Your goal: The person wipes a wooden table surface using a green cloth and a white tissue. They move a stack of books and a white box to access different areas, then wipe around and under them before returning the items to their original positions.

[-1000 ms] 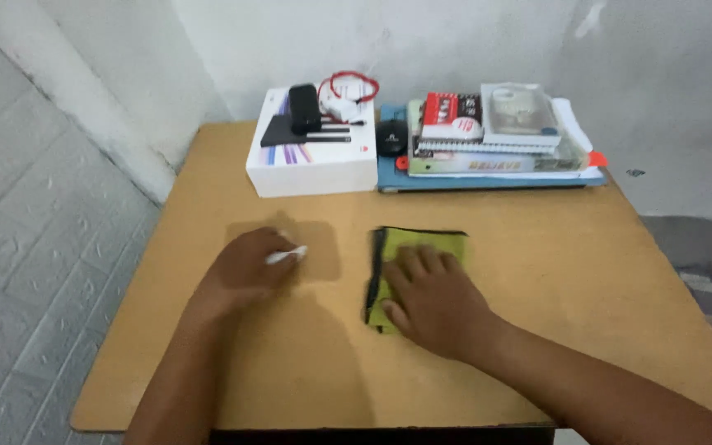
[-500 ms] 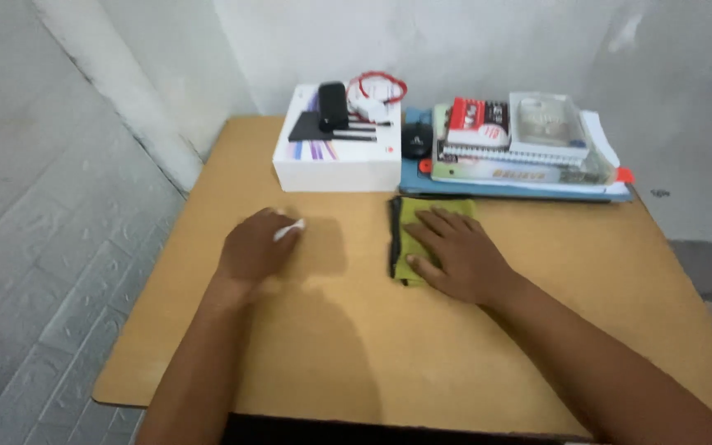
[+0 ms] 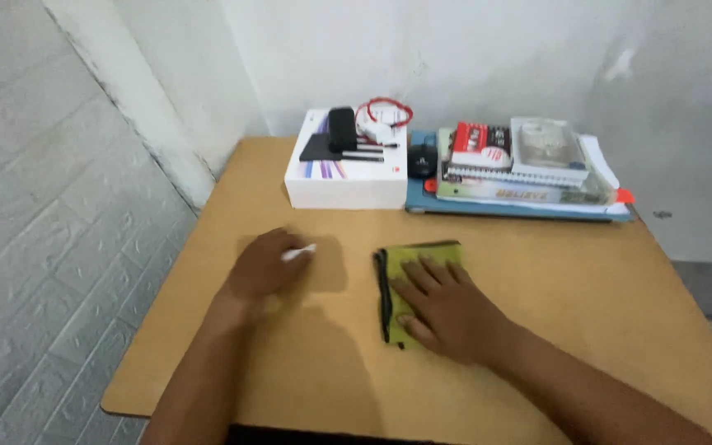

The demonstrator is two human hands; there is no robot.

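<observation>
Right hand (image 3: 447, 309) flat on green cloth (image 3: 422, 255); left hand (image 3: 261, 268) grips white object (image 3: 298, 253).

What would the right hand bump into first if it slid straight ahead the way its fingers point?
The right hand lies flat on a green cloth, fingers aimed up and slightly left. Past the cloth's edge the table looks bare, so it would probably reach the white box first, near its right end.

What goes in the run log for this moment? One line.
left hand: fist on table, holding small white thing | right hand: flat on green cloth
</observation>
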